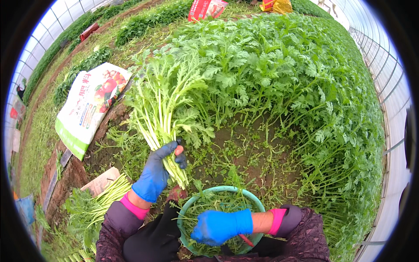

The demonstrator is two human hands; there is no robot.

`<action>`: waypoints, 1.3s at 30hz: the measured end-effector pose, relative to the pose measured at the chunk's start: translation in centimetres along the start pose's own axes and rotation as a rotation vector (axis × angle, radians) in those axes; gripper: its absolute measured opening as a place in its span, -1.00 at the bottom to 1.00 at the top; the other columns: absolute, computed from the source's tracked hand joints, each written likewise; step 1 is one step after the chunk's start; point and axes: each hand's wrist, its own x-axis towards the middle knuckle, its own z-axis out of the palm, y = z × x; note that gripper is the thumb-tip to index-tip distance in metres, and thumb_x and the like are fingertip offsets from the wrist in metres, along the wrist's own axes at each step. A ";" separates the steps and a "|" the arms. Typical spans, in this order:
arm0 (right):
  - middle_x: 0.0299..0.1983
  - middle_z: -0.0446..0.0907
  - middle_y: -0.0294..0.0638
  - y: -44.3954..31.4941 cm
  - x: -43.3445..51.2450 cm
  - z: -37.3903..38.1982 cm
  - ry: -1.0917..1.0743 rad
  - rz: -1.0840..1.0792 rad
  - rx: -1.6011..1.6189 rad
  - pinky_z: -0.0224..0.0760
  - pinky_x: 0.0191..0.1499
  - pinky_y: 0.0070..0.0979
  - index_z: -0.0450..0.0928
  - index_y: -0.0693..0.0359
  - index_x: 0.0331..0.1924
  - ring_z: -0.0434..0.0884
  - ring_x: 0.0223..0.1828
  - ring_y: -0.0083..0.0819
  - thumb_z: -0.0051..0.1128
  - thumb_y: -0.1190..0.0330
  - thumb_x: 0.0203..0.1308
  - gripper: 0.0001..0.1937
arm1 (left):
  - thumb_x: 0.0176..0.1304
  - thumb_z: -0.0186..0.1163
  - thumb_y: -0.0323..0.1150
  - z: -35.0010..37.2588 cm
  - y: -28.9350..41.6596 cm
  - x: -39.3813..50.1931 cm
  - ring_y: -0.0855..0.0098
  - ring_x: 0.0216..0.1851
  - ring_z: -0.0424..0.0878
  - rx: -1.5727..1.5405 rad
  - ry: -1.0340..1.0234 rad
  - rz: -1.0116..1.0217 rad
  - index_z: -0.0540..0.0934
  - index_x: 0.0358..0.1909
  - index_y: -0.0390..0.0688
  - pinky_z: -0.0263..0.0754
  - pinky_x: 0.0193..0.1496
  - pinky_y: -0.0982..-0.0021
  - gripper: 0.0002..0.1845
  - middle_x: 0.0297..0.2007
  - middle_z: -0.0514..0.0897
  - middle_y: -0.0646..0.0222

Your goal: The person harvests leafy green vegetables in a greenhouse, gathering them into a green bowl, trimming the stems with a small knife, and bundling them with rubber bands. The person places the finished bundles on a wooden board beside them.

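Observation:
My left hand (157, 173), in a blue glove with dark, soiled fingers, grips a bunch of leafy garland chrysanthemum greens (160, 98) by its pale stems. The leaves point away from me, and one bare fingertip shows through the glove. Over a green round basin (260, 203) my right hand (219, 227), also blue-gloved, is curled in a fist. A red handle (246, 240) sticks out from beneath that fist; the rest of the tool is hidden. Inside the basin lie loose leaves and stem trimmings (226, 199).
Tall greens (262, 65) grow ahead and to the right. Cut bunches (108, 198) lie at lower left beside a piece of cardboard (101, 181). A printed white sack (91, 101) lies farther left. A red bag (206, 9) stands ahead. Greenhouse film (389, 82) curves along the right.

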 end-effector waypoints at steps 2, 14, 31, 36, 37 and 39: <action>-0.51 0.56 -0.10 -0.3 0.2 -0.2 -0.246 -0.010 0.089 0.43 -0.37 -0.19 0.55 0.13 -0.33 0.58 -0.42 -0.02 0.07 0.12 0.19 -0.75 | 0.30 0.10 -0.33 0.5 2.0 0.1 0.54 -0.50 0.30 -0.096 -0.097 0.079 0.41 0.05 -0.28 0.31 -0.41 0.43 -0.66 -0.47 0.42 0.46; -0.04 0.60 0.11 27.2 -7.3 -3.3 0.954 1.207 0.093 0.48 -0.01 -0.29 0.53 0.39 0.00 0.62 -0.04 -0.07 0.31 0.06 0.06 -0.43 | 0.00 0.33 -0.36 -0.6 3.6 -0.4 0.35 -0.40 0.48 0.214 -0.362 0.165 0.46 -0.24 -0.09 0.37 -0.28 0.24 -0.70 -0.19 0.59 0.22; -0.24 0.61 0.22 42.1 -4.8 -4.7 1.010 1.288 -0.008 0.47 -0.15 -0.10 0.58 0.39 -0.17 0.60 -0.21 0.14 0.12 0.11 0.20 -0.58 | 0.05 0.31 -0.37 -5.2 2.3 0.6 0.29 -0.28 0.56 0.240 -0.007 0.063 0.43 -0.18 -0.11 0.51 -0.16 0.13 -0.68 -0.16 0.57 0.24; -0.24 0.60 0.21 40.7 -7.5 -2.9 1.021 1.255 0.034 0.45 -0.17 -0.12 0.56 0.33 -0.08 0.58 -0.19 0.16 0.07 0.25 0.25 -0.69 | 0.04 0.30 -0.36 -5.3 2.2 0.8 0.28 -0.28 0.54 0.209 -0.068 0.053 0.44 -0.18 -0.11 0.50 -0.17 0.15 -0.68 -0.15 0.56 0.23; -0.24 0.60 0.21 40.3 -8.1 -2.4 1.007 1.255 0.010 0.45 -0.17 -0.14 0.55 0.32 -0.06 0.58 -0.19 0.15 0.09 0.27 0.25 -0.69 | 0.04 0.29 -0.36 -5.3 2.1 0.7 0.28 -0.28 0.53 0.218 -0.031 0.053 0.44 -0.18 -0.11 0.50 -0.17 0.15 -0.69 -0.15 0.56 0.23; -0.23 0.61 0.21 39.6 -8.6 -1.6 1.046 1.213 -0.087 0.46 -0.17 -0.17 0.54 0.31 -0.03 0.60 -0.19 0.14 0.11 0.30 0.24 -0.70 | 0.04 0.28 -0.36 -5.3 2.0 0.7 0.28 -0.27 0.52 0.223 0.020 0.060 0.44 -0.19 -0.11 0.49 -0.17 0.14 -0.70 -0.14 0.56 0.23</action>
